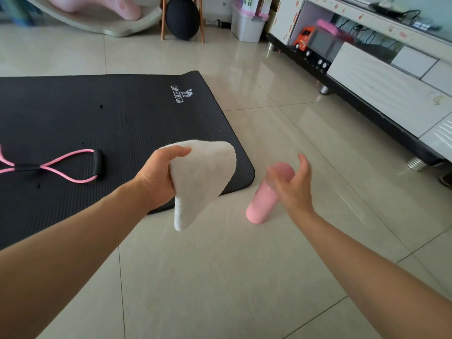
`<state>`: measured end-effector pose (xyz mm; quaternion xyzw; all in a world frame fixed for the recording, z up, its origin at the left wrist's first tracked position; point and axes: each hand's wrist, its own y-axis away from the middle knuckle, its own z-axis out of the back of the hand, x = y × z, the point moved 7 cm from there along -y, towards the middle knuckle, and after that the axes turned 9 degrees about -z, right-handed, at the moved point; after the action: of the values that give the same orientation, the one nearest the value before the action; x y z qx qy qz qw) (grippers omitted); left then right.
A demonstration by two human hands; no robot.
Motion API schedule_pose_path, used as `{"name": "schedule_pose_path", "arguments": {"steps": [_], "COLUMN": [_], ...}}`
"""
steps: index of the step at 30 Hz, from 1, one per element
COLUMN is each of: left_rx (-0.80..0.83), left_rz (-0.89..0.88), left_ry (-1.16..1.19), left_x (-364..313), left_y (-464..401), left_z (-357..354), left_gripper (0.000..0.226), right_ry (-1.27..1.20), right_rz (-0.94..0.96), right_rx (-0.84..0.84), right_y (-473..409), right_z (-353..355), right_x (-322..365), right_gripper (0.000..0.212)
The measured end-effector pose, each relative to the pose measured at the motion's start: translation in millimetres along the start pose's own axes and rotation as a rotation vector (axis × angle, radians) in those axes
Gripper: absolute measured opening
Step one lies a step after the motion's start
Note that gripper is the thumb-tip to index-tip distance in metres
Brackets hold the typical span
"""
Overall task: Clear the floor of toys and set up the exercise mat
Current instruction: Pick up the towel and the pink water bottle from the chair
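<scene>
A black exercise mat (110,118) lies unrolled on the tiled floor at the left. On it rests a pink figure-eight resistance band (61,167) with black handles. My left hand (159,178) grips a folded white towel (203,177) above the mat's near right corner. A pink bottle (263,201) stands on the tiles just right of that corner. My right hand (292,185) hovers beside the bottle's top with fingers spread, and I cannot tell whether it touches the bottle.
A low TV cabinet (381,94) runs along the right, with an orange toy truck (305,40) on its lower shelf. At the back are a black ball (182,18) under a wooden stool, a translucent storage bin (247,25) and a pink rocker toy (102,8).
</scene>
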<state>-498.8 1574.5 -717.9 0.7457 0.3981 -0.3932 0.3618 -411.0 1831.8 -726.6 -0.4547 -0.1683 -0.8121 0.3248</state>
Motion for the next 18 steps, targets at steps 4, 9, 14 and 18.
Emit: {"name": "schedule_pose_path", "arguments": {"steps": [4, 9, 14, 18], "left_rx": [0.018, 0.104, 0.211, 0.068], "left_rz": [0.034, 0.034, 0.054, 0.039], "left_ry": [-0.056, -0.137, -0.193, -0.459], "left_x": [-1.4, -8.6, -11.3, -11.6], "left_y": [-1.1, -1.2, 2.4, -2.6], "left_z": [12.8, 23.3, 23.2, 36.0], "left_gripper": [0.060, 0.052, 0.048, 0.027], "right_ry": [-0.108, -0.115, -0.407, -0.412], "right_rz": [0.257, -0.220, -0.294, -0.181], "right_rx": [0.086, 0.730, 0.950, 0.650], "right_y": [10.7, 27.5, 47.2, 33.3], "right_z": [-11.1, -83.5, -101.5, -88.8], "right_x": [58.1, 43.9, 52.3, 60.2], "right_gripper": [0.042, 0.041, 0.026, 0.012]}}
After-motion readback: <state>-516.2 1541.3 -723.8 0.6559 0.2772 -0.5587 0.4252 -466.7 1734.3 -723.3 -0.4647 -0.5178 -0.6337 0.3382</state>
